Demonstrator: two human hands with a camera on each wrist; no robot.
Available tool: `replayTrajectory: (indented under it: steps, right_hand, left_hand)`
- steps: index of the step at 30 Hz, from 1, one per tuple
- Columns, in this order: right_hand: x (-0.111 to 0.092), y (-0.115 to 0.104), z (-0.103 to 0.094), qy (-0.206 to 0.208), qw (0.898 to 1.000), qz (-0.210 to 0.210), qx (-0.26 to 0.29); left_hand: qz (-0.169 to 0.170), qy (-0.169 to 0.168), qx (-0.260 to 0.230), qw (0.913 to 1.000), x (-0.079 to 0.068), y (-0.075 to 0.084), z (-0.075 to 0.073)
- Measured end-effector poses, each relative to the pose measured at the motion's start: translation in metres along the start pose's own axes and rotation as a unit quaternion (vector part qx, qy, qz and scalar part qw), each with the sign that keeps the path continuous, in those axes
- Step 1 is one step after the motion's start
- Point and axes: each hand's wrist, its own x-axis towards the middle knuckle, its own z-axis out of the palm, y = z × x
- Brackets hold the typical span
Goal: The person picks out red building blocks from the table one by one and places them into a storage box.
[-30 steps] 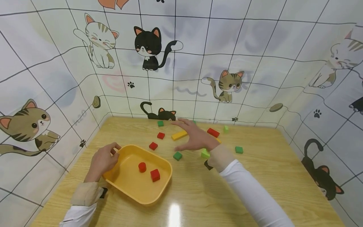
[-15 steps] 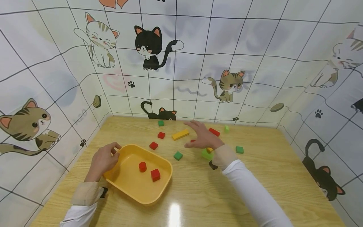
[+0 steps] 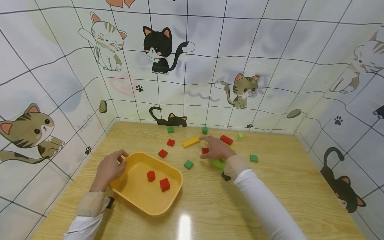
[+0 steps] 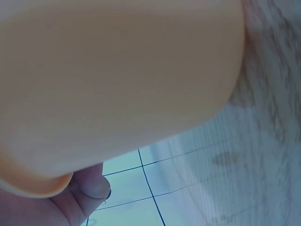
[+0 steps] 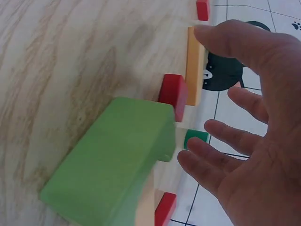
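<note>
My left hand (image 3: 110, 168) grips the left rim of a yellow plastic tray (image 3: 138, 196), the thumb and fingers bent at its edge. From the left wrist, the tray's wall (image 4: 117, 80) fills most of the view. Inside the tray lie a red cylinder (image 3: 151, 176) and a red cube (image 3: 164, 184). Over the scattered toy blocks hovers my right hand (image 3: 217, 148), fingers spread and holding nothing. Just by its fingers sits a red block (image 3: 205, 150), partly covered by the hand. A light green block (image 5: 108, 160) is close under the right wrist.
Behind the right hand lie a long yellow block (image 3: 191, 142), a green cylinder (image 3: 205, 130) and a red block (image 3: 226, 140). Green blocks (image 3: 188, 164) and small red blocks (image 3: 163, 153) are scattered between tray and back. Cat-printed sheets (image 3: 204, 66) wall the table (image 3: 270, 193).
My right hand has shifted right, then come down lower towards the red block, uncovering the green cylinder at the back. The left hand and tray have stayed put.
</note>
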Motion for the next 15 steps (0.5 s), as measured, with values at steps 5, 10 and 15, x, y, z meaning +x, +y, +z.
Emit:
replayTrajectory:
  steps: [5, 10, 15]
  right_hand:
    - [0.004, 0.005, 0.008, -0.006, 1.0, -0.004, 0.006]
    - [0.007, 0.004, 0.014, -0.016, 1.0, 0.004, 0.008]
    - [0.009, 0.004, 0.019, -0.017, 1.0, 0.006, -0.003]
  left_hand:
    - [-0.002, -0.002, 0.001, 1.0, 0.001, 0.001, -0.001]
    - [-0.003, 0.0, 0.006, 1.0, 0.002, 0.0, -0.001]
    - [-0.004, 0.001, 0.004, 1.0, 0.001, 0.001, -0.001]
